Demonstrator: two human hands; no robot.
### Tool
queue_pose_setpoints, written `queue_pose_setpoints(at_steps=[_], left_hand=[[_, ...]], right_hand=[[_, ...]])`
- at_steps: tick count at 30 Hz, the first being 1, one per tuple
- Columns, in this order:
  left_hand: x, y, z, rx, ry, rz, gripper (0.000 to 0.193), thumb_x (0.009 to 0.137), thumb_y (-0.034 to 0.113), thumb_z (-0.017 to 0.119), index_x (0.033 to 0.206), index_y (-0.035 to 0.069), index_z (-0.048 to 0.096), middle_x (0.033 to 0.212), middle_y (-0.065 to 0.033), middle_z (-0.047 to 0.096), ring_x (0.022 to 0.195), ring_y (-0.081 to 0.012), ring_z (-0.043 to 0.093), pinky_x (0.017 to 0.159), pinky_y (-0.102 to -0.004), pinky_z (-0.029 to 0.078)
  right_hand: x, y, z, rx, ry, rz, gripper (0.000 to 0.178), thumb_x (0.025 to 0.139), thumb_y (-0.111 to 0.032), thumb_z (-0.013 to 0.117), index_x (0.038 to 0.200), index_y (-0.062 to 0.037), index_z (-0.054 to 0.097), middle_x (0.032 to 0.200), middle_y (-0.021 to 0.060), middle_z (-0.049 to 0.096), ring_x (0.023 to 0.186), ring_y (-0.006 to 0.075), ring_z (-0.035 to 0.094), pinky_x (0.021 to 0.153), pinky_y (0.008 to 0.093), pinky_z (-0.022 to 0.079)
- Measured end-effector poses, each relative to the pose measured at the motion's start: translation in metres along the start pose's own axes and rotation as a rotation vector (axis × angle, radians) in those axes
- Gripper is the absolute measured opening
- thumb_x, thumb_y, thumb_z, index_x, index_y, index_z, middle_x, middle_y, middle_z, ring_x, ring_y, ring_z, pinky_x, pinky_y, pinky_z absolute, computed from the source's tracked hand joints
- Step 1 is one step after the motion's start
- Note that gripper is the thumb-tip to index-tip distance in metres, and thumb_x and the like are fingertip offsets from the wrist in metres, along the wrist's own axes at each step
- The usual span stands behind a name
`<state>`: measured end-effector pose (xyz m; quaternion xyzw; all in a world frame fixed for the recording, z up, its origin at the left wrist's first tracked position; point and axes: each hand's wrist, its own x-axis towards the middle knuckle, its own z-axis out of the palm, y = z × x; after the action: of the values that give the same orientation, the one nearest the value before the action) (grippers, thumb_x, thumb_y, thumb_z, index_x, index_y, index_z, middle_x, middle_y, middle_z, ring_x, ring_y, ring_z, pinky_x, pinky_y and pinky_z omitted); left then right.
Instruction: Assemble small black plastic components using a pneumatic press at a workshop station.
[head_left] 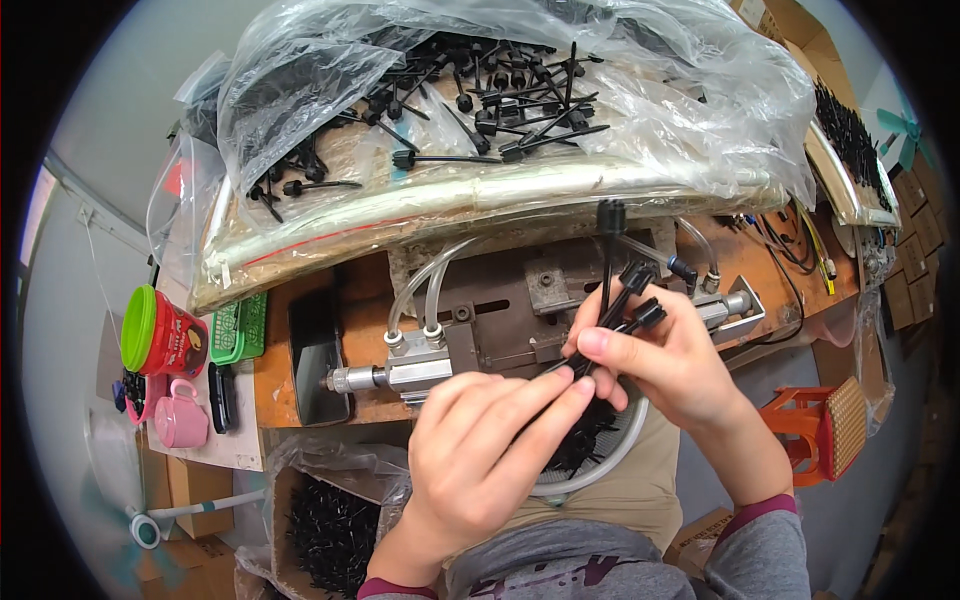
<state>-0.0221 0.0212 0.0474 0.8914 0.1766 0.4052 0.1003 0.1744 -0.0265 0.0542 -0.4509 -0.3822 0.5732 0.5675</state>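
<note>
My right hand is closed around several black plastic pieces, each with a ribbed, knob-like head and a thin stem. Their heads stick up past my thumb and fingers, one standing higher than the others. My left hand pinches at the lower ends of the stems, its fingertips meeting those of my right hand. What exactly lies between the left fingertips is partly hidden. Below both hands, at my lap, a round pale container holds more black pieces. Just beyond the hands lies a metal fixture with clear air tubes.
A plastic-lined tray of loose black pieces spans the back. At left are a phone, a red tub, a green basket and a pink cup. A lined box stands below; an orange stool is right.
</note>
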Motion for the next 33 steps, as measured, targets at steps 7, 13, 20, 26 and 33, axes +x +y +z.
queue_pose_setpoints(at_steps=[7,13,20,26,33], left_hand=[[-0.008,0.011,0.002,-0.192,-0.101,-0.042,0.031,0.066,0.008,0.086,0.096,0.009,0.076,0.095,-0.0025,0.071,0.076,-0.018,0.064,0.071,-0.0323,0.048],[-0.016,0.02,-0.007,-0.356,-0.202,-0.152,0.038,0.067,0.006,0.086,0.104,0.005,0.076,0.092,-0.0056,0.067,0.078,-0.0212,0.067,0.068,-0.0328,0.053],[-0.041,0.009,0.041,-0.091,-0.133,-0.172,0.022,0.072,-0.002,0.079,0.091,-0.002,0.07,0.112,-0.0175,0.068,0.086,-0.0288,0.069,0.072,-0.0336,0.058],[-0.046,-0.007,0.057,-0.216,0.013,-0.198,0.028,0.074,-0.01,0.076,0.1,-0.002,0.07,0.106,-0.0155,0.07,0.085,-0.0247,0.07,0.069,-0.0317,0.057],[-0.036,-0.002,0.026,-0.436,-0.01,-0.29,0.058,0.069,-0.006,0.084,0.123,-0.005,0.06,0.123,-0.0217,0.06,0.095,-0.0255,0.069,0.078,-0.0315,0.062]], right_hand=[[-0.006,-0.002,-0.006,-0.033,0.056,0.045,0.017,0.096,-0.016,0.069,0.102,-0.0006,0.066,0.091,0.0064,0.068,0.064,0.0053,0.059,0.053,0.0187,0.045],[-0.001,-0.007,-0.024,0.007,0.242,-0.168,0.016,0.097,-0.016,0.067,0.106,-0.0027,0.065,0.094,0.0074,0.069,0.064,0.0056,0.06,0.052,0.0185,0.046],[-0.016,-0.006,-0.029,-0.062,0.364,-0.26,0.016,0.096,-0.016,0.067,0.105,-0.0022,0.065,0.094,0.0083,0.069,0.064,0.0049,0.06,0.053,0.0178,0.046],[-0.026,0.0,-0.024,-0.149,0.435,-0.299,0.016,0.095,-0.015,0.068,0.104,-0.0016,0.065,0.094,0.0082,0.068,0.064,0.0052,0.059,0.052,0.018,0.044],[-0.03,0.014,-0.017,-0.202,0.257,-0.195,0.019,0.098,-0.018,0.062,0.101,0.0013,0.059,0.094,0.013,0.064,0.056,0.0061,0.052,0.045,0.0182,0.037]])
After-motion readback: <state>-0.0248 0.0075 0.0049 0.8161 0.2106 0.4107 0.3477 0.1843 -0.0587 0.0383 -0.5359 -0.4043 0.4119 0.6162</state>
